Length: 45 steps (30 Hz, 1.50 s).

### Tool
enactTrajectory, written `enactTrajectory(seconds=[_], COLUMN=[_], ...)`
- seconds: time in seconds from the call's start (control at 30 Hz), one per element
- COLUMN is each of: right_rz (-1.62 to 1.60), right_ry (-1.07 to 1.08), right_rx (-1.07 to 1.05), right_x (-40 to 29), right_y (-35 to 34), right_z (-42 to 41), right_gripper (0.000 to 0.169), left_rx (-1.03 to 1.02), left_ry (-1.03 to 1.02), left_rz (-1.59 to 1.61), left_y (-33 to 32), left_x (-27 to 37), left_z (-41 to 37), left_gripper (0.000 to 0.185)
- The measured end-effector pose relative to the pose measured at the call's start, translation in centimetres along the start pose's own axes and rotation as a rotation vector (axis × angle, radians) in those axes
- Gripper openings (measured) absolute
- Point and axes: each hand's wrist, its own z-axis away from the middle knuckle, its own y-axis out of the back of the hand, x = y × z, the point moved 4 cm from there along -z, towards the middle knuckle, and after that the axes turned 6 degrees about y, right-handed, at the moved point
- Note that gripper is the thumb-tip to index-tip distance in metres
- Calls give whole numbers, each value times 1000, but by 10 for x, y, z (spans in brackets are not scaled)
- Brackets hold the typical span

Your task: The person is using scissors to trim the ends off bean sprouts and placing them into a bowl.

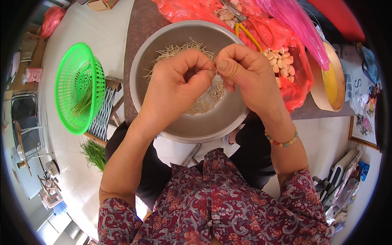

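Note:
Both hands are raised over a wide metal basin [183, 128], fingertips meeting near its middle. Thumb and forefinger of my left hand [183, 79] are pinched together on a tiny pale piece. My right hand [245, 73], with a beaded bracelet [283, 143] at the wrist, pinches at the same spot; what it grips is mostly hidden by the fingers. Below them in the basin lies a heap of thin, pale, stringy strands [180, 49], with something clear and whitish among them, partly covered by the hands.
Red plastic bags [294, 95] on the table [137, 39] hold peeled garlic cloves [283, 62] and papery skins [226, 15]; yellow-handled scissors [249, 35] lie there. A round container [337, 88] stands right. At left, a green basket [98, 101] holding green stalks [84, 102] rests on a stool [102, 116]; more greens [95, 154] lie below.

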Motion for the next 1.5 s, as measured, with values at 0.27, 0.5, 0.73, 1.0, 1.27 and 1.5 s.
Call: enactTrajectory(seconds=[0.27,0.5,0.73,1.0,1.27,1.5], right_rz=[-880,-139,257,610,379,360], right_ry=[-495,2,99,260,185,165], right_rx=[-153,104,0,-130,107,116], right_x=[32,-4,-12,-6,-12,-16], right_y=[-20,7,13,4,20,24], right_z=[5,-3,-2,4,-4,-4], right_gripper=[9,11,13,17,15,16], left_rx=[200,306,-171,-64,-128,-96], left_ry=[-232,-37,259,-161,-502,-475], left_rz=[-104,-107,-258,-862,-1360,-1328], left_y=[3,18,17,10,-7,-4], left_x=[13,5,-10,-13,-24,-20], left_z=[2,-4,5,-9,-32,-25], left_gripper=[3,3,10,8,11,21])
